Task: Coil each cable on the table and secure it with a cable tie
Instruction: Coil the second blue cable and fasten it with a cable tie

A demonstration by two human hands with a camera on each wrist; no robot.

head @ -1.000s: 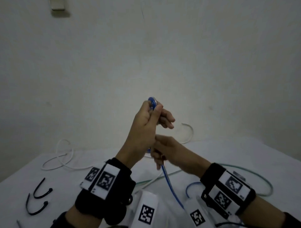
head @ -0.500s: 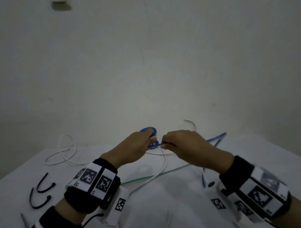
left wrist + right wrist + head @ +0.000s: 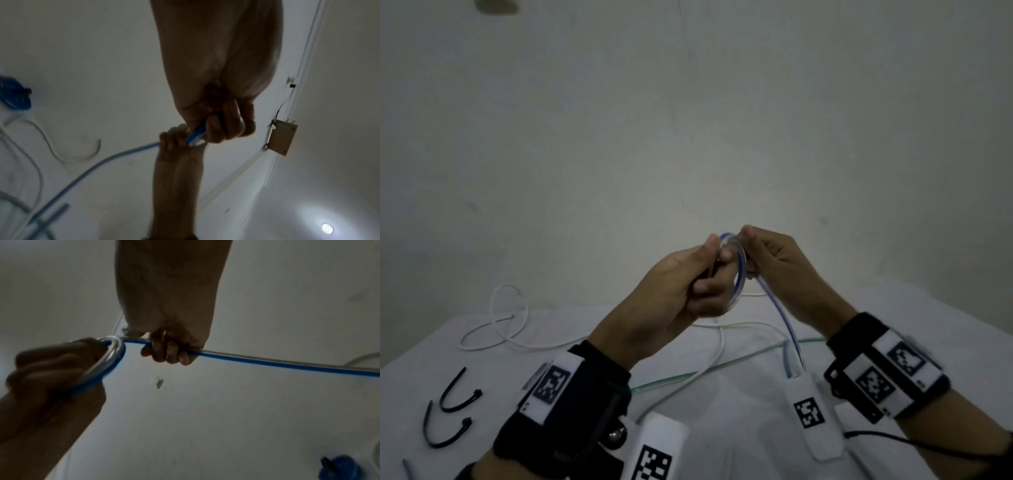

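My left hand (image 3: 702, 274) grips a small coil of blue cable (image 3: 739, 274) above the white table (image 3: 722, 394). In the left wrist view its curled fingers (image 3: 226, 128) close round the blue coil (image 3: 196, 135). My right hand (image 3: 760, 253) holds the same cable right beside the coil, its fingers (image 3: 166, 352) curled round the strand (image 3: 267, 363). The loose blue tail (image 3: 786, 322) hangs down from my hands to the table. The coil (image 3: 112, 360) shows as a loop in the right wrist view.
A white cable (image 3: 503, 329) lies looped at the table's back left, and a pale green cable (image 3: 722, 365) crosses the middle. Two black cable ties (image 3: 453, 397) lie at the front left. A tied blue coil (image 3: 14, 95) rests on the table farther off.
Both hands rose from near the table back up in front of the wall. The blue tail now hangs down on the right, and the right hand sits against the coil.
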